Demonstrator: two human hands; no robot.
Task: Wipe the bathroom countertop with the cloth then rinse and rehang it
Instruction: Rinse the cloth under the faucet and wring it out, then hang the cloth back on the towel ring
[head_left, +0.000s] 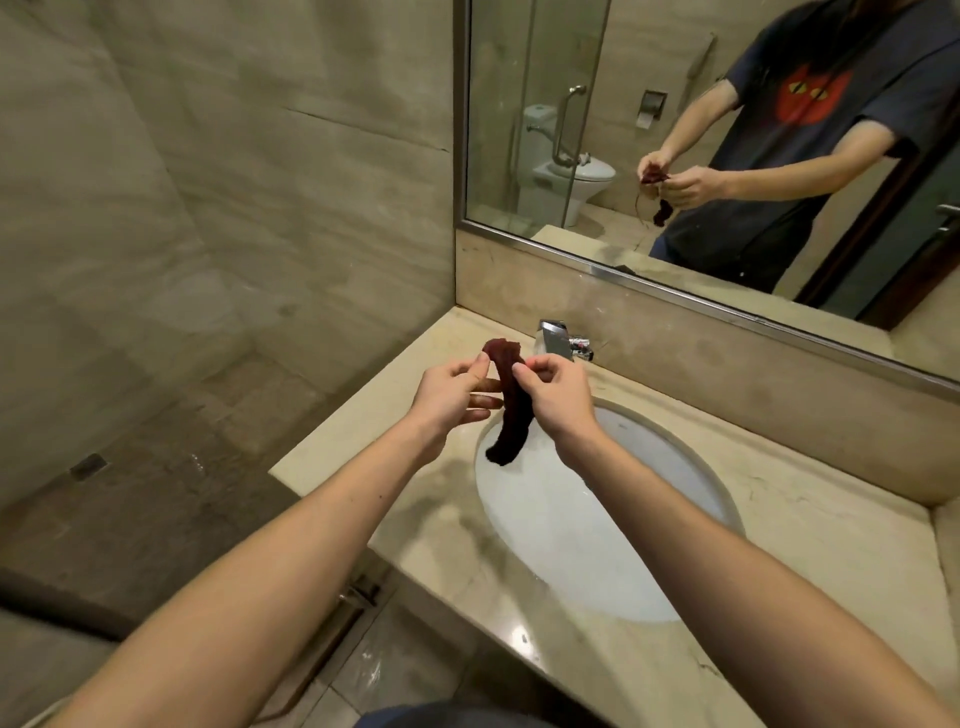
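As the left hand (449, 395) and right hand (558, 397) are held close together, the dark red cloth (514, 415) is pinched near its top by both, its twisted length hanging over the left rim of the white sink (649, 467). A chrome faucet (558, 340) is seen just behind, on the beige countertop (831, 545).

The cloth (511, 402) hangs between both hands (451, 392) above the sink (675, 467), before the faucet (558, 339).
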